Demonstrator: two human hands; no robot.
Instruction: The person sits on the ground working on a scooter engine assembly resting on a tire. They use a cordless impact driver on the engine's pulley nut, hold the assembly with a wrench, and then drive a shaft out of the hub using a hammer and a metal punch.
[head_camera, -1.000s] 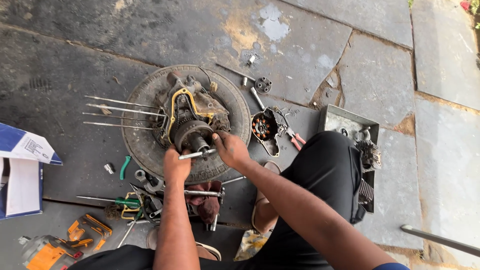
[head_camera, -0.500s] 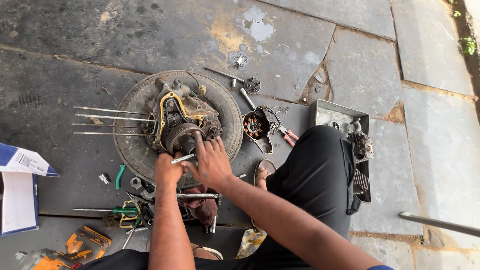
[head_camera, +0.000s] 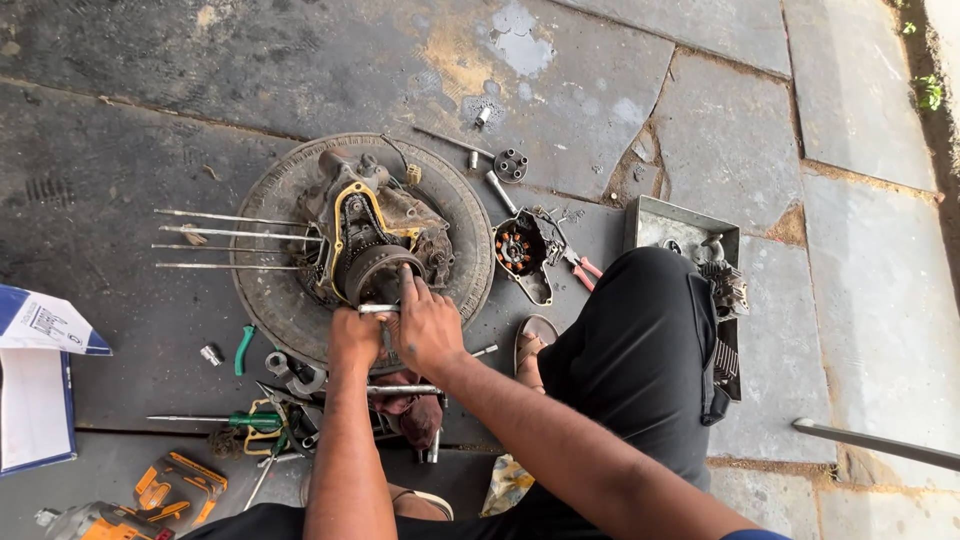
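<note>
A greasy engine block (head_camera: 372, 232) with a yellow gasket line lies on an old tyre (head_camera: 276, 214) on the ground. Long studs (head_camera: 225, 240) stick out of it to the left. My left hand (head_camera: 355, 335) is closed around a short metal tool (head_camera: 377, 309) at the near side of the engine's round drum. My right hand (head_camera: 425, 322) rests just beside it, fingers on the drum's rim and touching the same tool.
A stator cover (head_camera: 520, 255) and red-handled pliers (head_camera: 572, 255) lie right of the tyre. A metal tray (head_camera: 680, 225) holds parts. Green screwdrivers (head_camera: 245, 420), spanners and an orange tool (head_camera: 170, 490) lie near my knees. A cardboard box (head_camera: 40, 380) sits at left.
The view has shifted, so the engine sits a little higher and further right. Both hands have closed in together on the tool at the drum, the right hand now flat against it.
</note>
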